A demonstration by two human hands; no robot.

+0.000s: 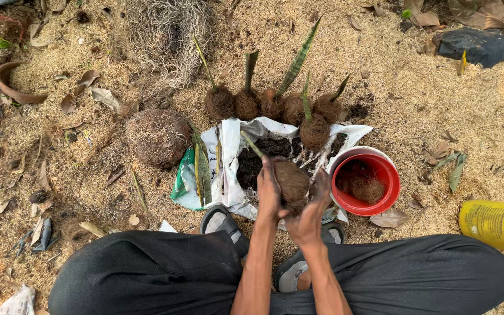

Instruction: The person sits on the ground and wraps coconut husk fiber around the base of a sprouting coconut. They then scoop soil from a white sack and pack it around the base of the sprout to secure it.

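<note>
Both hands cup a brown fibre-wrapped root ball (291, 178) with a thin green leaf sticking up to the left. My left hand (268, 193) presses its left side. My right hand (313, 211) wraps its lower right side. Under the ball lies an open white sack (229, 153) holding dark soil (249, 166). Behind the sack stands a row of several finished fibre balls (246, 104), each with an upright pointed green leaf.
A red bucket (385, 175) with loose fibre stands right of the sack. A large fibre mound (157, 136) and loose green leaves (203, 169) lie to the left. A yellow container (498, 224) is at right, a clay pot shard (14, 88) far left, a dark bag (475, 45) top right.
</note>
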